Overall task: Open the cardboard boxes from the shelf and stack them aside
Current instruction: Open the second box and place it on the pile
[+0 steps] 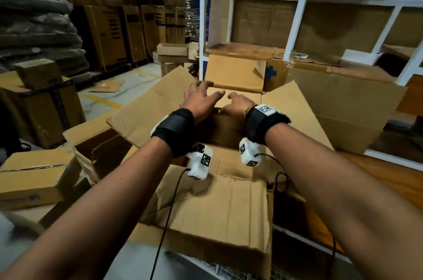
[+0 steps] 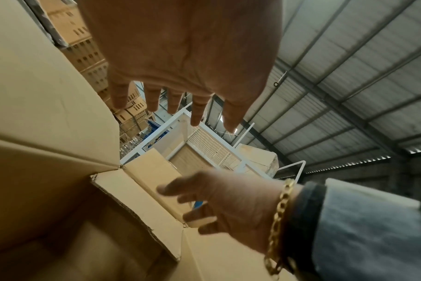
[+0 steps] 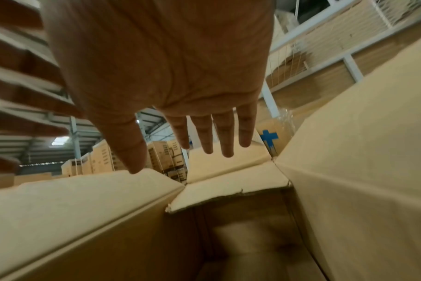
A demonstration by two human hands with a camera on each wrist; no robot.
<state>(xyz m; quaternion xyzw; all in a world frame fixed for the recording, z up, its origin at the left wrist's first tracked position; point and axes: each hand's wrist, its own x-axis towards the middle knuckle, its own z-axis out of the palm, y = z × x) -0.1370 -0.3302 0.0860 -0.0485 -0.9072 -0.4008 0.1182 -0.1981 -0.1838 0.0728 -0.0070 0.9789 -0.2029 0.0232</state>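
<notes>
Progress view of a box-opening task in a warehouse aisle. The cardboard box [image 1: 229, 133] in hand sits directly in front of the person, just before the white shelf [image 1: 295, 25], and its top is largely open: the left side flap [image 1: 148, 105] and the right side flap [image 1: 295, 108] are splayed outward, the near flap [image 1: 212, 208] hangs toward the viewer, and the far flap [image 1: 233, 73] stands roughly upright. Both wrist views look down into a dark interior in which no contents can be made out. The left hand [image 1: 201, 98] and the right hand [image 1: 238, 103] reach forward over the opening with fingers extended and spread; neither grips anything, and whether the fingertips touch the far flap cannot be told. Judged from the flap positions, the opening of this box is nearly complete, with only the far flap still to be folded back; the box has not yet been set aside. To the left, several other boxes [image 1: 41, 174] lie in a loose heap, some with flaps raised, plausibly the stack in progress. Flattened cartons [image 1: 343, 27] remain in the shelf compartments, so further boxes appear left to handle.
</notes>
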